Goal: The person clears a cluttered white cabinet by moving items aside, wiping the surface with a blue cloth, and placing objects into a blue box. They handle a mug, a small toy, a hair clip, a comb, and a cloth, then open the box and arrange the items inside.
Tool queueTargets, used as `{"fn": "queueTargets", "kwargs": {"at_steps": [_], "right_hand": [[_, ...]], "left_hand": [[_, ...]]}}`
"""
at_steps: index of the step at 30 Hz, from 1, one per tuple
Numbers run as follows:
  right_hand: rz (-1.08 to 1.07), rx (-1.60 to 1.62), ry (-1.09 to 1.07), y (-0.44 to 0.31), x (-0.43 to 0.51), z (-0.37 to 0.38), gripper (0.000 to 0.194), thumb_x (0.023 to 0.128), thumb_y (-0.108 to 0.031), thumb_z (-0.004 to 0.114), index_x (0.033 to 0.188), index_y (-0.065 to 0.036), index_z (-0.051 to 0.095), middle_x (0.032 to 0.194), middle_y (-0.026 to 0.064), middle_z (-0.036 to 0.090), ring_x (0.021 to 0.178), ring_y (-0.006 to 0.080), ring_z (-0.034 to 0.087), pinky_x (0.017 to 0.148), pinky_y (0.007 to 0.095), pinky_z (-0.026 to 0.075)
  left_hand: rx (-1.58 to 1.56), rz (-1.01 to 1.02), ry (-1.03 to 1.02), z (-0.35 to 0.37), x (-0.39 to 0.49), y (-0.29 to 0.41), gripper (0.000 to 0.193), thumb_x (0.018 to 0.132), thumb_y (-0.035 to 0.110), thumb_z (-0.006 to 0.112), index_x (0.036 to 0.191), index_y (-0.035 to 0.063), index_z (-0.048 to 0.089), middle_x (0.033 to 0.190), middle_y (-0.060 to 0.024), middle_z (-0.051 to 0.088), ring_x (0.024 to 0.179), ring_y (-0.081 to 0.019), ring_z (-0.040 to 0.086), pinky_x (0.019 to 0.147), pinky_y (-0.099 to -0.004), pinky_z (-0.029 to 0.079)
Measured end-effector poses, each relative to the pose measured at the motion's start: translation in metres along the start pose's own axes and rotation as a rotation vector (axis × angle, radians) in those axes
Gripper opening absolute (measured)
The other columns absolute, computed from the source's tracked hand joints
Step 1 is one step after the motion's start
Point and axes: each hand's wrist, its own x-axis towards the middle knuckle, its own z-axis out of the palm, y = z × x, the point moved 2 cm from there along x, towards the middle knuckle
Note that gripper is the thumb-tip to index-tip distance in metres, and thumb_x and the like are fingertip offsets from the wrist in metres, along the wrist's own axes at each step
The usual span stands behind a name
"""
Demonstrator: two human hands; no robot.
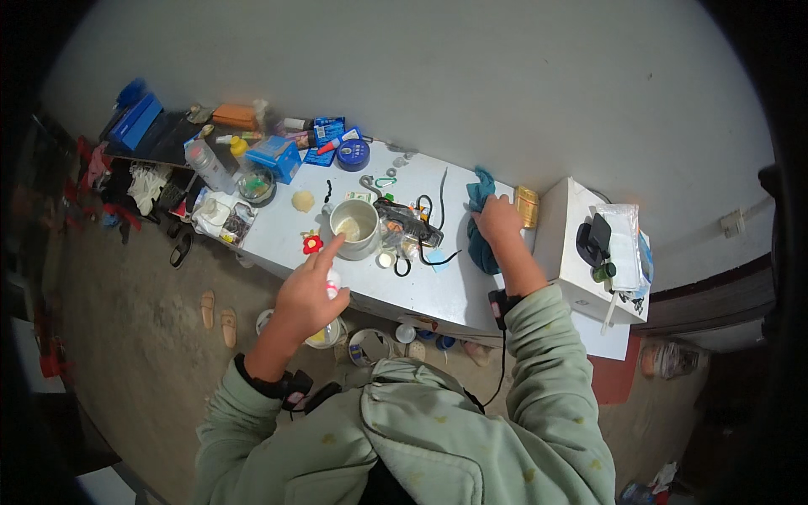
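My left hand [307,293] is at the front edge of the white table, with its index finger stretched towards a white mug [356,230]. Between its thumb and fingers shows a small white and pink object [333,285], mostly hidden, which the hand appears to hold. The mug stands upright, and its inside looks pale and yellowish. Farther right, my right hand [500,219] grips a crumpled teal cloth [482,249] that lies near the table's right end. A red flower-shaped piece [312,244] lies just left of the mug.
Right of the mug are a black tool [410,222], a black cord [442,199] and a white cap [386,259]. A gold box [526,207] stands beside a large white box [555,221]. Bottles, a blue box [276,159] and a round blue tin [353,154] crowd the left back.
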Motion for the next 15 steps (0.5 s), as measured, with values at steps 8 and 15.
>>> {"fn": "queueTargets", "kwargs": {"at_steps": [8,15], "right_hand": [[-0.570,0.096,0.180,-0.065,-0.037,-0.004,0.043,0.077,-0.035,0.077,0.110,-0.008,0.069,0.110,0.0124,0.063,0.103,0.0294,0.062,0.077,0.0413,0.054],[-0.539,0.251,0.010,-0.089,-0.053,0.011,0.039,0.078,-0.032,0.076,0.108,-0.009,0.068,0.096,0.0143,0.070,0.089,0.0325,0.069,0.076,0.0464,0.055]], "left_hand": [[0.348,-0.142,-0.020,0.021,0.041,-0.011,0.052,0.080,0.022,0.069,0.126,0.0065,0.052,0.105,-0.0189,0.061,0.096,-0.0409,0.063,0.082,-0.0485,0.053],[0.365,-0.131,0.109,0.028,0.040,-0.018,0.039,0.078,0.021,0.070,0.112,0.0061,0.056,0.102,-0.0173,0.062,0.091,-0.0397,0.063,0.079,-0.0493,0.052]]}}
